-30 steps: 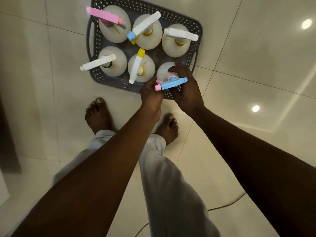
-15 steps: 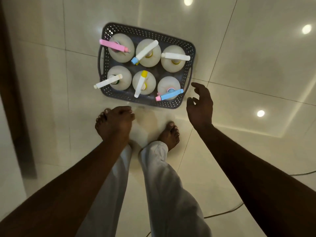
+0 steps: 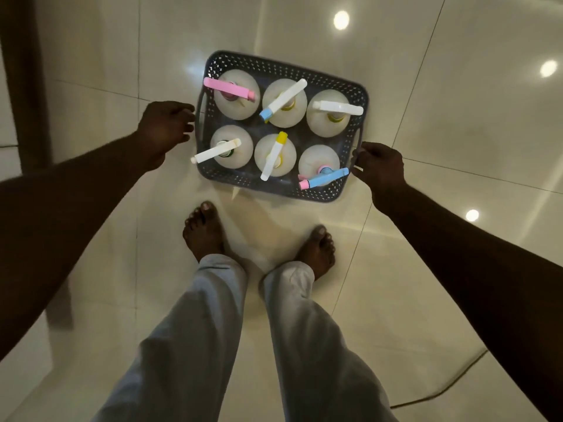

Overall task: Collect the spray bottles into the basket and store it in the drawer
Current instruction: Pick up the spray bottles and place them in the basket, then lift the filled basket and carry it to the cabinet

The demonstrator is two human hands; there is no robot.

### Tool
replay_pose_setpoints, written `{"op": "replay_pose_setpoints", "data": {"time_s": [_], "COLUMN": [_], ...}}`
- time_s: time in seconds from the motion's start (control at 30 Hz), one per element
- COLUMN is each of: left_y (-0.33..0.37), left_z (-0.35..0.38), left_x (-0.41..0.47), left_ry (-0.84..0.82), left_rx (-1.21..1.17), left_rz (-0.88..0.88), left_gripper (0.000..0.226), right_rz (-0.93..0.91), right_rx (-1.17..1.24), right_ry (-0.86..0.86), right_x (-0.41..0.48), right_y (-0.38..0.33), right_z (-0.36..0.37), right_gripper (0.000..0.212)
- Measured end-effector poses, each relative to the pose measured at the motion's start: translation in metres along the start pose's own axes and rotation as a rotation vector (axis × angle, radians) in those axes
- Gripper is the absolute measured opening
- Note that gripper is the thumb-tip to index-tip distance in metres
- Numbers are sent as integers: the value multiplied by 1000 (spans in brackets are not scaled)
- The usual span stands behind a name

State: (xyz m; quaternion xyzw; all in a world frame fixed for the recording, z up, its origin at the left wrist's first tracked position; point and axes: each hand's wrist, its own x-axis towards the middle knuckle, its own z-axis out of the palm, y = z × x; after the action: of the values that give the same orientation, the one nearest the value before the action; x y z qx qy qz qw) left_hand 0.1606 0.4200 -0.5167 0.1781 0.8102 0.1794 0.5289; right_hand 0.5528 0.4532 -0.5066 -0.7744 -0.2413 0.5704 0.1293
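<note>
A dark grey perforated basket [image 3: 275,64] stands on the tiled floor and holds several white spray bottles in two rows. Their trigger heads are pink [image 3: 228,88], white with a blue tip [image 3: 283,100], white [image 3: 341,107], white [image 3: 216,150], white with a yellow tip [image 3: 274,155] and blue with a pink tip [image 3: 324,178]. My left hand [image 3: 166,129] hovers just left of the basket's left handle with its fingers curled and a small gap between them and the handle. My right hand [image 3: 380,166] rests its fingertips against the right handle, holding nothing.
My bare feet [image 3: 202,231] stand on the glossy cream tiles just in front of the basket. A dark wooden edge [image 3: 26,86] runs down the far left. A thin cable [image 3: 441,395] lies on the floor at the lower right. No drawer is in view.
Both hands let go of the blue-headed bottle, drew back, then spread out to the basket's two handles. The view pulled back from the basket.
</note>
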Motion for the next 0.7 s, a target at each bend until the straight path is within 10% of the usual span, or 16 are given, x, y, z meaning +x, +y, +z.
{"op": "replay_pose_setpoints", "data": {"time_s": [0.7], "left_y": [13], "left_z": [-69], "left_x": [-116], "left_ry": [-23], "left_rx": [-177], "left_rz": [61], "left_gripper": [24], "right_rz": [-31], "right_rx": [41], "right_ry": [-7], "right_x": [-119], "right_y": [-55], "right_z": [-11], "right_gripper": [24]}}
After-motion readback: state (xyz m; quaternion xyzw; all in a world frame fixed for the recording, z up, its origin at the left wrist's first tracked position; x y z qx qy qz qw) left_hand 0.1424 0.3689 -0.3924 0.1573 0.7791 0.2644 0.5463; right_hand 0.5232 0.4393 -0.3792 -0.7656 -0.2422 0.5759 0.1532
